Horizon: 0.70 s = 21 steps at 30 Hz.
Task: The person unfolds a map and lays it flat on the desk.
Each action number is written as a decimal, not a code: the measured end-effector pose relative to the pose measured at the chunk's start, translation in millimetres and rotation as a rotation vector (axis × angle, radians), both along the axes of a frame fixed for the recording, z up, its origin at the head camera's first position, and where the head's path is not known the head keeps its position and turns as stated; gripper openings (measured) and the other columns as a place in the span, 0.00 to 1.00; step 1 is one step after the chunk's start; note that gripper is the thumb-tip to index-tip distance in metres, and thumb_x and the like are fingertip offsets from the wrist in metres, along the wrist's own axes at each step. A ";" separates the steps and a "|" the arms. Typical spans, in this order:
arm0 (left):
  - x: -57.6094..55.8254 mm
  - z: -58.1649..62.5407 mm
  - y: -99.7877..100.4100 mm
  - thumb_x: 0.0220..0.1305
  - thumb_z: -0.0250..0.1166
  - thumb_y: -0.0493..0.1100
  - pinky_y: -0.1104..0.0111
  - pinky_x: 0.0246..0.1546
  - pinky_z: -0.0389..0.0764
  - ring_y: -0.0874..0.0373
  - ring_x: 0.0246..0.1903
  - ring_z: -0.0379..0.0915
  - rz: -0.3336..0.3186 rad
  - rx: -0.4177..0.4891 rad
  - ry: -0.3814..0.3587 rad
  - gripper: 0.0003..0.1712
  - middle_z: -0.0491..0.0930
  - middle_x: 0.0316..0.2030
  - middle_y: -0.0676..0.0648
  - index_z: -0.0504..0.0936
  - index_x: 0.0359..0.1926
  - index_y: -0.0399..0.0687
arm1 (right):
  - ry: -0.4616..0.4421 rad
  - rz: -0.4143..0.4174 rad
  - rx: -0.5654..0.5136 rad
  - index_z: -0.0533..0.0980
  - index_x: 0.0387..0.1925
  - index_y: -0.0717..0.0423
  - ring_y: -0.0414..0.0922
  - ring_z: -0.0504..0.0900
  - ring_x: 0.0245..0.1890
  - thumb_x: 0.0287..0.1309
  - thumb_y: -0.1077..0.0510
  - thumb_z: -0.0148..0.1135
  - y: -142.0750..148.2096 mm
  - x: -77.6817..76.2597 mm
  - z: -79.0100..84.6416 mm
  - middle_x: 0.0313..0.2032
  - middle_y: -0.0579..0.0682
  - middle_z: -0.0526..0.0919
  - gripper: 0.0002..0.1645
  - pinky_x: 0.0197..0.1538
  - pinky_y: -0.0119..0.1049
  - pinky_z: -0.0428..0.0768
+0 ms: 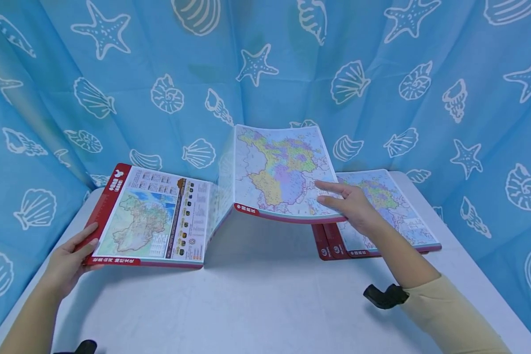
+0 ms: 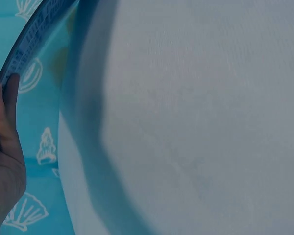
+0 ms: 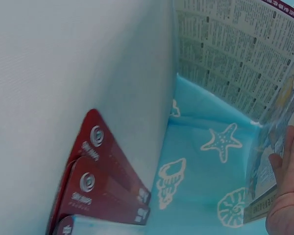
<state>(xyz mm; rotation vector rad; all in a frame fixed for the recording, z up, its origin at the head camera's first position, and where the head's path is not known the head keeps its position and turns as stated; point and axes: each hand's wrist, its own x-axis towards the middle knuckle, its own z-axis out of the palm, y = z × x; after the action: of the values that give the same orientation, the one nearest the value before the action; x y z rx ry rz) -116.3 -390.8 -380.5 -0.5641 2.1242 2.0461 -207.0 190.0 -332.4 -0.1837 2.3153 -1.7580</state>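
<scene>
A folding map (image 1: 278, 172) stretches between the hands, its panels bent in a zigzag with the middle fold raised off the table. My left hand (image 1: 68, 258) grips the red left border of its left panel (image 1: 145, 216), thumb on top. In the left wrist view, the left hand (image 2: 7, 152) holds the curved edge of the map (image 2: 27, 46). At the right edge of the raised panel, my right hand (image 1: 354, 206) pinches the sheet, with two digits lying over the printed face. The right wrist view shows the right hand (image 3: 286, 188) against the panel's underside.
More folded maps (image 1: 380, 211) with red borders lie overlapped on the white table (image 1: 265, 305) at right, partly under the right hand. Their red ends (image 3: 105, 181) show in the right wrist view. A blue curtain (image 1: 265, 64) with shells and starfish surrounds the table.
</scene>
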 end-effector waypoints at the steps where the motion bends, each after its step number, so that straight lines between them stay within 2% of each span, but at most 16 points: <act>1: 1.1 -0.4 -1.4 0.61 0.62 0.55 0.68 0.38 0.83 0.71 0.35 0.73 0.000 -0.001 -0.003 0.42 0.59 0.45 0.66 0.48 0.70 0.76 | -0.001 -0.001 0.000 0.66 0.66 0.50 0.51 0.64 0.66 0.59 0.46 0.62 1.4 -0.2 -1.1 0.69 0.50 0.62 0.35 0.52 0.31 0.76; 6: 5.6 -0.2 -8.4 0.62 0.62 0.53 0.69 0.37 0.83 0.71 0.34 0.73 0.010 -0.017 -0.011 0.42 0.59 0.44 0.65 0.48 0.70 0.76 | 0.016 -0.008 0.030 0.66 0.66 0.51 0.52 0.57 0.69 0.60 0.46 0.62 6.9 0.6 -5.3 0.70 0.51 0.61 0.35 0.57 0.38 0.72; 9: 7.8 0.9 -12.8 0.63 0.61 0.53 0.70 0.36 0.83 0.71 0.33 0.72 0.019 -0.029 -0.011 0.42 0.58 0.44 0.65 0.48 0.70 0.75 | 0.012 -0.012 0.051 0.66 0.66 0.50 0.53 0.56 0.69 0.60 0.46 0.62 9.3 1.5 -8.0 0.70 0.51 0.60 0.35 0.56 0.39 0.71; 12: 9.4 1.9 -17.0 0.62 0.61 0.54 0.71 0.35 0.83 0.70 0.34 0.70 0.056 -0.017 -0.004 0.41 0.59 0.43 0.65 0.49 0.70 0.73 | -0.005 -0.016 0.049 0.65 0.67 0.50 0.54 0.57 0.69 0.59 0.46 0.62 11.1 2.8 -11.0 0.70 0.51 0.60 0.36 0.57 0.41 0.71; 17: 11.7 1.6 -23.8 0.60 0.63 0.55 0.71 0.33 0.83 0.68 0.35 0.68 0.121 -0.016 -0.002 0.42 0.59 0.43 0.64 0.51 0.70 0.71 | -0.025 -0.021 0.050 0.65 0.67 0.50 0.55 0.58 0.68 0.59 0.45 0.62 14.3 5.3 -17.2 0.69 0.53 0.61 0.37 0.62 0.51 0.65; 19: 12.1 0.3 -25.3 0.58 0.64 0.57 0.71 0.33 0.83 0.68 0.34 0.68 0.156 -0.019 -0.020 0.43 0.58 0.43 0.63 0.52 0.70 0.71 | -0.032 -0.028 0.059 0.65 0.67 0.50 0.55 0.57 0.69 0.58 0.44 0.62 15.6 5.6 -20.4 0.69 0.54 0.61 0.37 0.62 0.50 0.65; 21: 13.2 -2.9 -26.9 0.55 0.66 0.58 0.70 0.32 0.83 0.68 0.32 0.70 0.196 -0.004 -0.024 0.45 0.59 0.43 0.63 0.53 0.70 0.71 | -0.051 -0.044 0.064 0.65 0.67 0.49 0.55 0.60 0.67 0.57 0.43 0.63 16.8 4.8 -24.7 0.69 0.53 0.62 0.38 0.59 0.43 0.70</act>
<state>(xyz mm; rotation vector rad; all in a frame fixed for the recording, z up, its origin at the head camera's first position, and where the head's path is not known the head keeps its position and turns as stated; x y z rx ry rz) -103.1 -417.7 -383.4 -0.8239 2.1356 2.1212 -202.2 206.8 -357.1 -0.0767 2.3531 -1.6851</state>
